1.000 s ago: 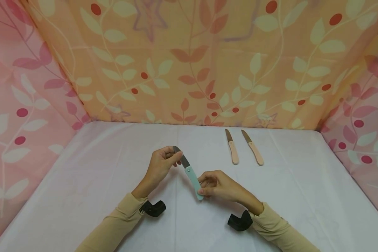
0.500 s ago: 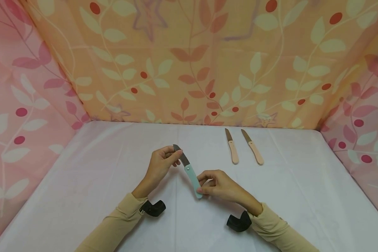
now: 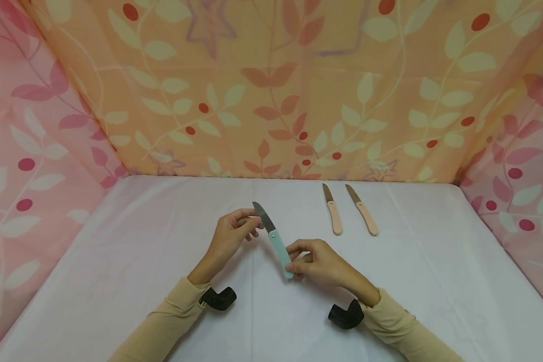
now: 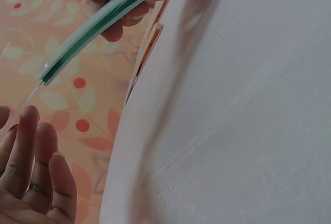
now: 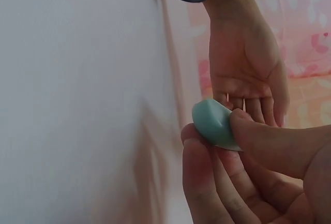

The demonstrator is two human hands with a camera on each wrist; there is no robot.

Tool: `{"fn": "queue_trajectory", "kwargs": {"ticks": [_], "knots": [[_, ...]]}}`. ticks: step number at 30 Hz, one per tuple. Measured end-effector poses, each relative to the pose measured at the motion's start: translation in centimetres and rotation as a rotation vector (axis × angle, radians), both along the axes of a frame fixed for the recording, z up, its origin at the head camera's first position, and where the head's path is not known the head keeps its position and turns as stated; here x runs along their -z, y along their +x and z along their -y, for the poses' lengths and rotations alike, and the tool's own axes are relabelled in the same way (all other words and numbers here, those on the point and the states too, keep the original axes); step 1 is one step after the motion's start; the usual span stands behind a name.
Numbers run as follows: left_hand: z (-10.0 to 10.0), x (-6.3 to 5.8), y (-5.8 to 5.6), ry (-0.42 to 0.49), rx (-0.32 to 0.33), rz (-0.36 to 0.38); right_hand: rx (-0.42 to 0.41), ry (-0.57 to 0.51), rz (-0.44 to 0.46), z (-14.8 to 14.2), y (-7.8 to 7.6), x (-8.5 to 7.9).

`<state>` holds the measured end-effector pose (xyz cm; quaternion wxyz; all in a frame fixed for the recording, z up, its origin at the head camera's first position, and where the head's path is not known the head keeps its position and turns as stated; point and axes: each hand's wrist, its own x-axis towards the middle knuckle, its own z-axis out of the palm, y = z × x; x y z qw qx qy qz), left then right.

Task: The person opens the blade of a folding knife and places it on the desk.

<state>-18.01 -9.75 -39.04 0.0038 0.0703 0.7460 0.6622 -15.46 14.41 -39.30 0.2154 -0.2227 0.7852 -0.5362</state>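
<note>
A folding knife [image 3: 281, 253] with a mint-green handle and grey blade [image 3: 264, 217] is held above the white table, blade unfolded and pointing up-left in the head view. My right hand [image 3: 319, 261] pinches the handle's lower end between thumb and fingers; the right wrist view shows that handle end [image 5: 213, 123] close up. Beside the blade, my left hand [image 3: 233, 236] has its thumb and fingers loosely extended. Whether its fingertips touch the blade, I cannot tell. In the left wrist view, the grooved handle [image 4: 98, 25] and left fingers [image 4: 44, 167] appear.
Two knives with beige handles, a left one [image 3: 334, 216] and a right one [image 3: 366, 217], lie at the back right of the white-covered table [image 3: 163, 241]. Patterned orange cloth [image 3: 235, 85] hangs behind, with pink cloth at both sides.
My right hand has raised the knife slightly and turned it, so more blade shows. My left thumb, which overlapped the blade before, is now at its edge. The two beige knives stay put.
</note>
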Motion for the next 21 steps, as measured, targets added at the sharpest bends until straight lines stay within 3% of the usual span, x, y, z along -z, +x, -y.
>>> {"fn": "queue_trajectory", "kwargs": {"ticks": [9,21], "knots": [[0.6,-0.5,-0.1,-0.11,0.007,-0.055,0.157,0.065,0.006,-1.7,-2.2,0.2],[0.6,-1.5,-2.0,-0.299,-0.03,-0.178,0.311,0.168,0.031,-2.6,-5.5,0.5]]}}
